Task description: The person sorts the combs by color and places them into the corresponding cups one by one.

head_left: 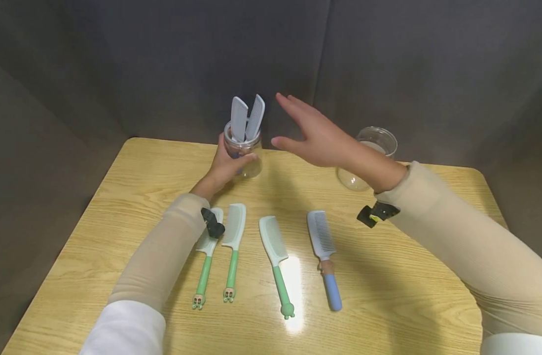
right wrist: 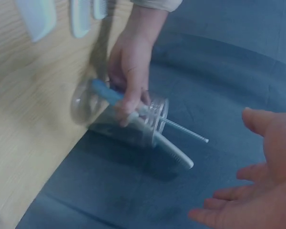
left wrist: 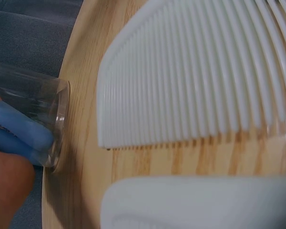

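Note:
My left hand [head_left: 226, 165] grips a clear glass jar [head_left: 244, 153] standing at the table's far middle; the jar [right wrist: 121, 119] holds two blue-handled combs [head_left: 247, 117] with their toothed ends sticking up. My right hand [head_left: 312, 133] hovers open just right of the jar, fingers spread and holding nothing. In the right wrist view my right hand [right wrist: 257, 191] is apart from the comb tips. Blue comb handles [left wrist: 21, 129] show through the jar's base in the left wrist view.
Three green-handled combs [head_left: 233, 246] [head_left: 275, 256] [head_left: 206, 256] and one blue-handled comb [head_left: 324, 251] lie in a row near the wooden table's [head_left: 386, 296] front. A second, empty glass jar [head_left: 370, 155] stands at the far right. Dark panels wall the back.

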